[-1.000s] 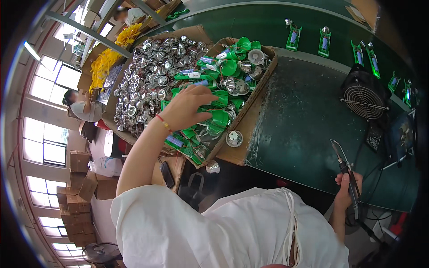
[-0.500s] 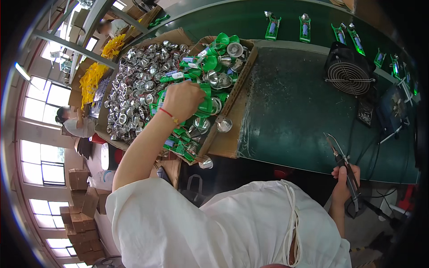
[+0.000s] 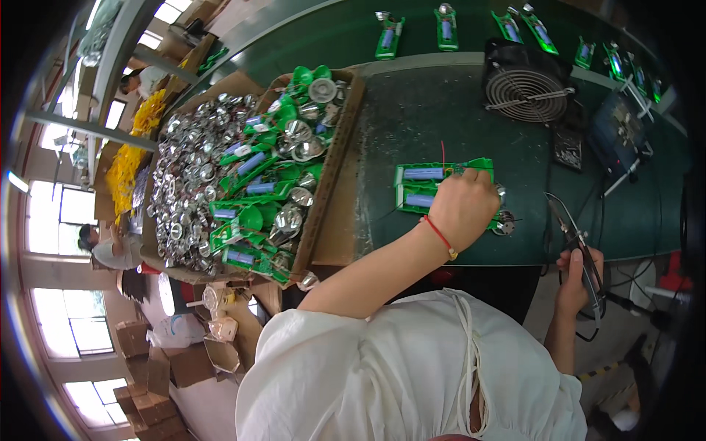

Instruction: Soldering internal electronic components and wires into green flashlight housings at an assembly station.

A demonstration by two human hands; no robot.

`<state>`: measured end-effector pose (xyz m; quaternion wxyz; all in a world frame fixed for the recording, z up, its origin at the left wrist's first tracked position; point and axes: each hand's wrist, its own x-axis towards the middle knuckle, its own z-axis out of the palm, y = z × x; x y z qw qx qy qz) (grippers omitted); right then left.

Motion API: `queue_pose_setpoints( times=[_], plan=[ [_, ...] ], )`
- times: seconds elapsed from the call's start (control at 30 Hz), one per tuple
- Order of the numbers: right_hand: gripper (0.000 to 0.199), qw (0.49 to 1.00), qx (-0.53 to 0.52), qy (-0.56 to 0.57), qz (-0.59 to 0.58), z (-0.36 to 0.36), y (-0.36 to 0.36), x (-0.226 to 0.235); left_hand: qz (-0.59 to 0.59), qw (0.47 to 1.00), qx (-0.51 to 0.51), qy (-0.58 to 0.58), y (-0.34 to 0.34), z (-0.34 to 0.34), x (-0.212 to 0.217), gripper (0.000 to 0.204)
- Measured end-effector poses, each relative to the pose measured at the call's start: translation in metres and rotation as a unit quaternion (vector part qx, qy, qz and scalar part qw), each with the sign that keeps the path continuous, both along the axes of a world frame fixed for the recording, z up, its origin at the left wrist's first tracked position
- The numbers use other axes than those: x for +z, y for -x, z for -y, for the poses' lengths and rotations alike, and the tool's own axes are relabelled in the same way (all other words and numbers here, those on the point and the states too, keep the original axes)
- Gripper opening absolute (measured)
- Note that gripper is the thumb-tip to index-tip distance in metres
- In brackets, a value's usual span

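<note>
Two green flashlight housings with blue cylindrical batteries lie side by side on the dark green work surface: an upper housing (image 3: 401, 176) and a lower housing (image 3: 401, 198). My left hand (image 3: 465, 206) is closed over their right part, its fingertips on the upper one and hiding much of both. A thin red wire (image 3: 443, 153) sticks up from the upper housing. Silvery round reflector heads (image 3: 503, 223) show beyond the hand. At the right, my right hand (image 3: 577, 278) grips a soldering iron (image 3: 588, 268) with a curved metal tube beside its tip, pointing up and away from the housings.
To the left, a cardboard box (image 3: 334, 165) holds green housings, beside a heap of silvery reflectors (image 3: 195, 165). A black fan (image 3: 526, 92) and a blue device (image 3: 621, 132) stand at the back right. Several assembled housings (image 3: 446, 29) line the far strip. Other people work at far left.
My left hand has moved from the box to the work surface at the right, where two housings now lie under it. The right hand still holds the soldering iron. The view has shifted.
</note>
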<state>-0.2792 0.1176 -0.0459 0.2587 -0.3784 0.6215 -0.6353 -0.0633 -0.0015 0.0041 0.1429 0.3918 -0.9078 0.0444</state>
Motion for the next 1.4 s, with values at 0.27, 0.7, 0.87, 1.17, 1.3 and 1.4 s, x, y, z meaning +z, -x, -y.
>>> queue_pose_setpoints(
  times=[0.27, 0.7, 0.87, 1.17, 1.3, 1.4],
  plan=[
    [0.02, 1.0, -0.001, -0.011, 0.02, -0.002, 0.003, 0.001, -0.238, 0.967, -0.014, -0.088, -0.016, -0.006, -0.013, 0.019],
    [0.017, 0.986, 0.162, -0.002, 0.041, 0.029, -0.036, 0.013, -0.301, 0.915, 0.073, -0.259, -0.022, 0.044, -0.026, 0.009],
    [0.019, 0.975, 0.219, 0.012, 0.036, 0.03, -0.044, 0.008, -0.319, 0.898, -0.015, -0.303, -0.033, 0.037, -0.03, 0.01],
    [0.02, 0.978, 0.205, -0.028, 0.038, 0.032, -0.051, 0.006, -0.321, 0.91, 0.021, -0.263, -0.035, 0.038, -0.038, 0.01],
    [0.021, 0.978, 0.192, -0.063, 0.042, 0.033, -0.054, 0.005, -0.316, 0.912, 0.04, -0.259, -0.03, 0.033, -0.035, 0.01],
    [0.02, 0.971, 0.214, -0.102, 0.038, 0.036, -0.057, 0.014, -0.295, 0.933, 0.015, -0.205, -0.03, 0.033, -0.038, 0.009]
  ],
)
